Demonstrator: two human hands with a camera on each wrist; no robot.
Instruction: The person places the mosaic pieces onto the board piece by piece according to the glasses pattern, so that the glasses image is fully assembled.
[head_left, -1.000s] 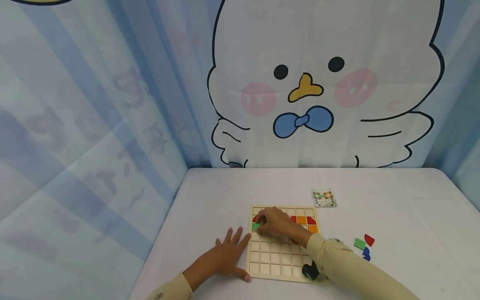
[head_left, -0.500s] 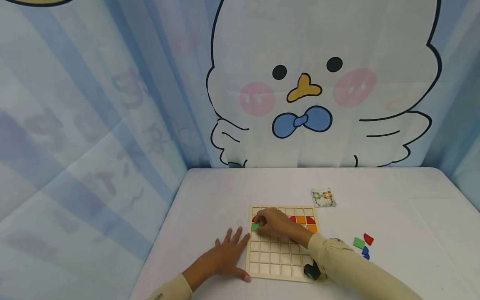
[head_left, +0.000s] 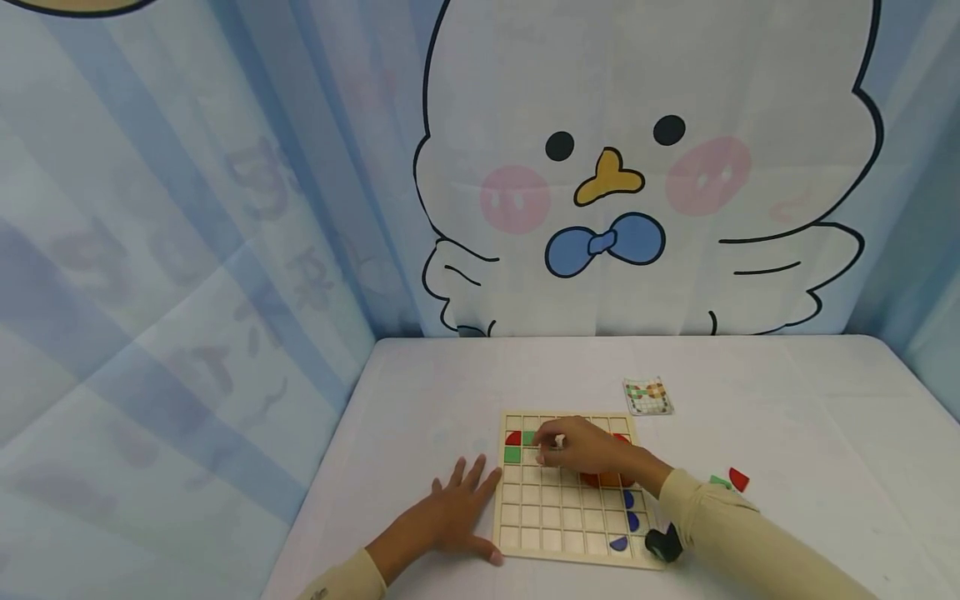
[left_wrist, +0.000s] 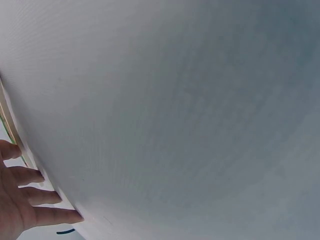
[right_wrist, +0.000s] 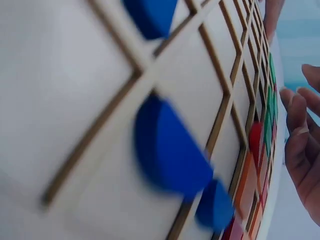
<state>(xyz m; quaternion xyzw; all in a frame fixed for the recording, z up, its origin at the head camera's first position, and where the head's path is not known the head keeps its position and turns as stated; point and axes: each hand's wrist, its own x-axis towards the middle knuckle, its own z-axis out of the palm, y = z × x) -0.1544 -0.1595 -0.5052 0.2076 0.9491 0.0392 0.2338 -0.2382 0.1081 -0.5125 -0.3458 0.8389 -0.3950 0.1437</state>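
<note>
A wooden grid board (head_left: 540, 550) lies on the white table. My left hand (head_left: 457, 508) rests with spread fingers beside its left edge, the thumb near the lower left corner; in the left wrist view the fingers (left_wrist: 47, 216) are straight. Over the upper rows hovers my right hand (head_left: 581, 443), fingers loosely bent, with no piece visible between them in the right wrist view. Just left of its fingertips sits a green square (head_left: 528, 437), alongside a red quarter-round piece (head_left: 513, 437) and another green square (head_left: 512, 455). The right hand and forearm partly hide red and orange pieces.
Blue half-round pieces (right_wrist: 170, 147) sit in cells toward the board's right side. A loose red piece (head_left: 738, 479) and a partly covered green one (head_left: 720, 482) lie right of the board. A small pattern card (head_left: 648, 397) lies behind it.
My right hand has drawn back to the right from the upper left cells, exposing the red piece and a green square there. The left hand has stayed in place.
</note>
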